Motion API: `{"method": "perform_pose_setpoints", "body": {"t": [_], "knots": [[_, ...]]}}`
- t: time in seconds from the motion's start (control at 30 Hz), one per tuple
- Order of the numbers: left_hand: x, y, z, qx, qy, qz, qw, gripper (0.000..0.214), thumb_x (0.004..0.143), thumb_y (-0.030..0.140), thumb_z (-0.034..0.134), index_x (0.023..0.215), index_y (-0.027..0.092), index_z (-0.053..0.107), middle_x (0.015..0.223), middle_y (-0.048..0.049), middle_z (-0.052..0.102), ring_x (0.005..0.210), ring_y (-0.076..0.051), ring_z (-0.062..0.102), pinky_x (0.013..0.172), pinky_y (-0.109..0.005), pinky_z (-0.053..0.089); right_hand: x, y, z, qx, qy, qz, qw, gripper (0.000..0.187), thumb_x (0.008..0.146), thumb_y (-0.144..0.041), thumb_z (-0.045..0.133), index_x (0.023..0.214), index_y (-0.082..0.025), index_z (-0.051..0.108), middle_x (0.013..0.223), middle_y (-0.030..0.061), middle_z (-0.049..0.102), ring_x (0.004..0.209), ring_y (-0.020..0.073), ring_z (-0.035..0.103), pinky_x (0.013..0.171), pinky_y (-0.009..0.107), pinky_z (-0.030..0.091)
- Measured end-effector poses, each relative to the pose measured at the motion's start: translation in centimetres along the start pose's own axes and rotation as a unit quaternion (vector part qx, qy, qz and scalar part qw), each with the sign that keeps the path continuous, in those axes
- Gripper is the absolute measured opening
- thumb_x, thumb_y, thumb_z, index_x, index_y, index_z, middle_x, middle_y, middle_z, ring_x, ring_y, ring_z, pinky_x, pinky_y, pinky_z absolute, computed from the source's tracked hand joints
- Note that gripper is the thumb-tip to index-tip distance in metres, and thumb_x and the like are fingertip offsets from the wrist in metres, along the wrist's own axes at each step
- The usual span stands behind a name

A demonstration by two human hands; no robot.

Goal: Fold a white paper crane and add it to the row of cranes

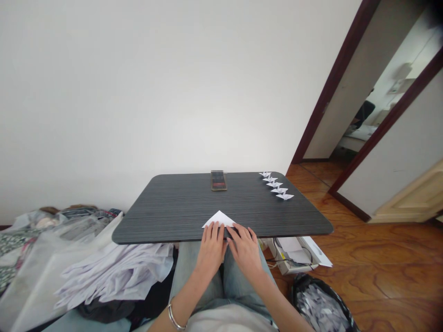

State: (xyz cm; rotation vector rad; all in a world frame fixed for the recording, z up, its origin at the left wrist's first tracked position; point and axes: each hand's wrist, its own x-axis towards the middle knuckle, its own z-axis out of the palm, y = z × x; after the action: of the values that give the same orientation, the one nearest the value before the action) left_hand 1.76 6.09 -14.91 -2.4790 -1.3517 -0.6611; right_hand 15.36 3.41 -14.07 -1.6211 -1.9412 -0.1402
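A white sheet of paper folded into a triangle lies flat at the table's near edge, its point away from me. My left hand rests its outstretched fingertips on the triangle's near fold. On the right part of that same fold lie the spread fingers of my right hand. Both thumbs hang by the table edge, close to each other. Several folded white paper cranes stand in a slanting row at the table's far right.
The dark wood-grain table has rounded corners and meets a white wall. A phone stands near its back edge. Clothes and plastic bags pile up at left. At lower right are a white box with cables and a black bag of paper scraps.
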Motion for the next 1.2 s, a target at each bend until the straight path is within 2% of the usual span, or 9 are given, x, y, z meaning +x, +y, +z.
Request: {"method": "perform_pose_setpoints", "body": {"t": [0.23,0.4,0.7,1.0,1.2], "knots": [[-0.5,-1.0,-0.7,-0.004,0.005,-0.016,1.000,0.044,0.086,0.027,0.042,0.127,0.010,0.041,0.121,-0.0162,0.052,0.114,-0.028,0.046,0.094,-0.043,0.041,0.2,-0.6,-0.3,-0.003,0.005,0.013,1.000,0.029,0.088,-0.025,0.044,0.114,-0.022,0.057,0.114,0.0113,0.058,0.106,0.0256,0.051,0.098,0.048,0.028],[-0.8,-0.7,-1.2,0.033,0.000,-0.038,0.999,0.042,0.086,0.028,0.042,0.125,0.011,0.045,0.122,-0.0141,0.053,0.114,-0.027,0.046,0.096,-0.044,0.039,0.5,-0.9,-0.4,-0.001,0.012,0.023,1.000,0.027,0.087,-0.024,0.045,0.109,-0.020,0.059,0.114,0.0108,0.058,0.107,0.0252,0.050,0.098,0.048,0.028],[-1.1,0.1,-1.7,0.078,-0.033,-0.068,0.994,0.041,0.086,0.023,0.042,0.126,0.015,0.047,0.132,-0.0105,0.048,0.121,-0.028,0.041,0.097,-0.044,0.036,1.6,-1.5,1.2,0.029,-0.020,-0.040,0.999,0.035,0.087,-0.012,0.036,0.115,-0.014,0.057,0.121,0.0089,0.058,0.114,0.0204,0.049,0.101,0.038,0.033],[-0.8,0.4,-2.2,0.090,-0.070,-0.079,0.990,0.041,0.084,0.017,0.045,0.125,0.018,0.048,0.129,-0.0117,0.050,0.118,-0.028,0.043,0.092,-0.044,0.038,0.7,-2.5,1.0,-0.013,-0.037,-0.002,0.999,0.037,0.087,-0.020,0.041,0.122,-0.020,0.052,0.129,0.0080,0.052,0.121,0.0242,0.042,0.103,0.044,0.026],[-0.9,0.6,-2.4,0.097,-0.075,-0.084,0.989,0.044,0.083,0.015,0.046,0.127,0.020,0.046,0.128,-0.0122,0.051,0.119,-0.028,0.043,0.093,-0.044,0.038,0.1,-2.7,1.0,-0.029,-0.028,0.015,0.999,0.040,0.087,-0.023,0.043,0.126,-0.025,0.048,0.133,0.0051,0.049,0.123,0.0278,0.038,0.102,0.050,0.021]]}}
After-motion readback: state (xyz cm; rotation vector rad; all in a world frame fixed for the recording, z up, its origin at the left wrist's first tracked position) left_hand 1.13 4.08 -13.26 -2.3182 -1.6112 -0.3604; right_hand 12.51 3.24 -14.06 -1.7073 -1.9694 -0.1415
